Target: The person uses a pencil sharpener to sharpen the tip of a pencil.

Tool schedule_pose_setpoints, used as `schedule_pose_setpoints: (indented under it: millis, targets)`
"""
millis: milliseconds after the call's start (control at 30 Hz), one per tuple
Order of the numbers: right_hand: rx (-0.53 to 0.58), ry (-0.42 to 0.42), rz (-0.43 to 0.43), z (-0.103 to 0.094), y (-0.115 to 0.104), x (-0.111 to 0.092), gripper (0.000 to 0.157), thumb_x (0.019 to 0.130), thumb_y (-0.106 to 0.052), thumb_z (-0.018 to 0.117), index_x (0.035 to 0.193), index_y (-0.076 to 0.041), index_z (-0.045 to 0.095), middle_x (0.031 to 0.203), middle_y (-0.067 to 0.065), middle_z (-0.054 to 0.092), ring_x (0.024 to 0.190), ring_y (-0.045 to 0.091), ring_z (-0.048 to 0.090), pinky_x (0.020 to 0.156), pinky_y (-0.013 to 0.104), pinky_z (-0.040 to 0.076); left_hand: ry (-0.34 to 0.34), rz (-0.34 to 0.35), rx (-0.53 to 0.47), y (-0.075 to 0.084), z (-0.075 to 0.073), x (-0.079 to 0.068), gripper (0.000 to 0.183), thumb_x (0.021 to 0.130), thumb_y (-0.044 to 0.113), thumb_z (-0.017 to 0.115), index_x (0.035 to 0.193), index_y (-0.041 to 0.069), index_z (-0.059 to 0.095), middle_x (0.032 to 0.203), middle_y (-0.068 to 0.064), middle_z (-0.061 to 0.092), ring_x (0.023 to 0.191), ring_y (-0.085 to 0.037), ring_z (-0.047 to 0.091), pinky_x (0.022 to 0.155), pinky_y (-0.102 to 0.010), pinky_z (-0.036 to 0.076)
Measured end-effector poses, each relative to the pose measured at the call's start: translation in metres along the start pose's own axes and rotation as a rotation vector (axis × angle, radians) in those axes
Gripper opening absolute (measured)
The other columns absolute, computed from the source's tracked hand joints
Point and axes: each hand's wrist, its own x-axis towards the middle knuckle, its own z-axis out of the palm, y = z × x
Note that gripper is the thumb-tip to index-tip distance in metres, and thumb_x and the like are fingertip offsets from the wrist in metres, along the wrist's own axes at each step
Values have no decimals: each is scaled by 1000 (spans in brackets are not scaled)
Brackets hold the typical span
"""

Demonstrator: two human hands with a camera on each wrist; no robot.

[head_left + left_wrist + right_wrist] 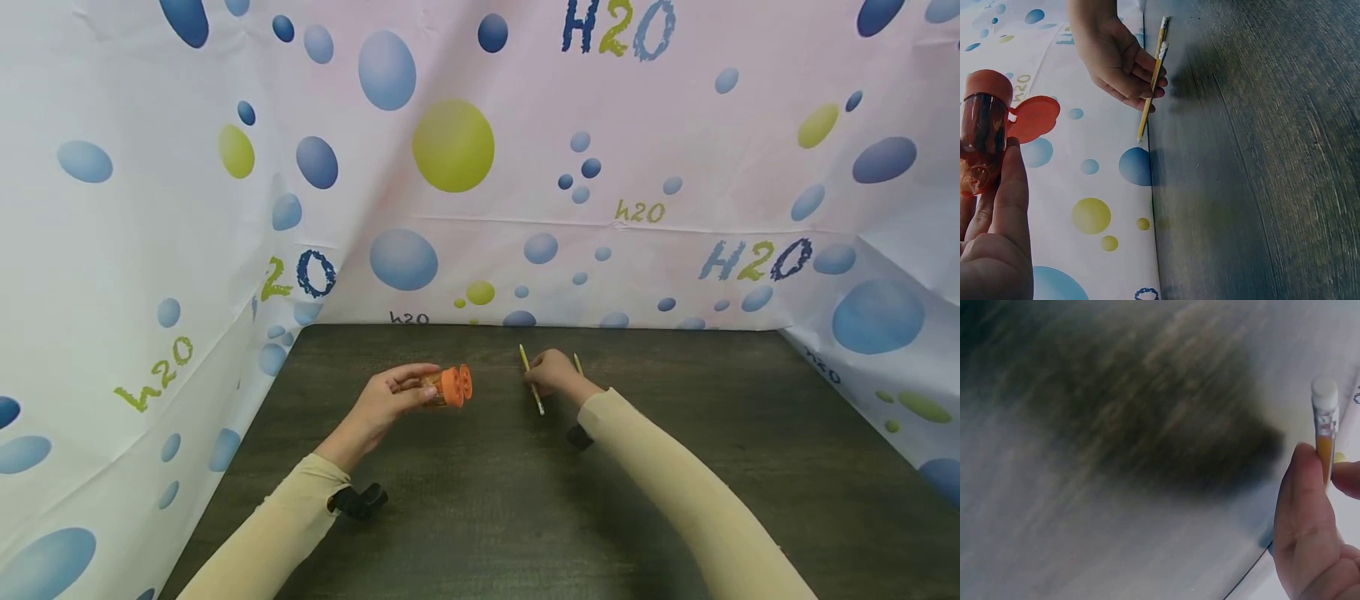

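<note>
My left hand (378, 407) grips a pencil sharpener (452, 387) with a see-through barrel and an orange top. Its round orange lid (1036, 119) is flipped out on a hinge in the left wrist view, and dark contents show through the barrel. Between thumb and fingers, my right hand (552, 372) pinches a yellow pencil (534, 388). The pencil's white eraser (1325, 394) points up out of the grip in the right wrist view. Just beyond that hand is a second yellow pencil (577, 363), partly hidden by it in the head view.
Both hands are over a dark wood-grain table (480, 517). A white sheet (525, 150) printed with blue and green dots and "H2O" lettering rises behind the table and along both sides. Black straps (358, 502) sit at the wrists over pale sleeves.
</note>
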Motion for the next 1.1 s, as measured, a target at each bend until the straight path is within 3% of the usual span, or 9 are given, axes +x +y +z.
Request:
schedule_pose_setpoints:
  millis: [133, 267, 400, 867, 1100]
  targets:
    - [44, -23, -5, -4, -1, -6, 32, 97, -2, 59, 124, 15, 64, 112, 31, 70, 76, 23, 74, 79, 37, 65, -6, 4, 3, 0, 0, 1, 53, 98, 15, 68, 145, -3, 53, 126, -2, 71, 99, -3, 69, 93, -26, 58]
    - [73, -40, -12, -7, -3, -12, 35, 98, -1, 56, 128, 16, 61, 119, 33, 67, 95, 35, 76, 82, 38, 65, -4, 6, -3, 0, 0, 2, 52, 98, 14, 67, 145, -2, 53, 123, 1, 71, 98, -3, 69, 99, -36, 58]
    - [112, -50, -11, -9, -5, -17, 37, 99, -2, 55, 132, 15, 58, 125, 34, 65, 103, 38, 74, 84, 39, 65, -8, 10, -8, 0, -1, 2, 53, 98, 13, 67, 146, -3, 52, 120, 4, 72, 98, -3, 70, 104, -45, 56]
    - [168, -87, -41, -16, -6, -37, 42, 100, -3, 58, 140, 11, 53, 128, 33, 66, 100, 32, 75, 91, 42, 63, -3, -2, 6, 0, -1, 2, 53, 99, 14, 66, 146, -3, 52, 130, -5, 71, 100, -3, 69, 100, -34, 57]
    - [244, -94, -63, -19, -5, -44, 43, 101, -3, 58, 141, 11, 51, 132, 35, 62, 114, 43, 69, 94, 45, 62, -16, 17, 0, 1, -1, 1, 54, 99, 14, 66, 147, -5, 50, 127, -3, 71, 99, -2, 70, 101, -35, 57]
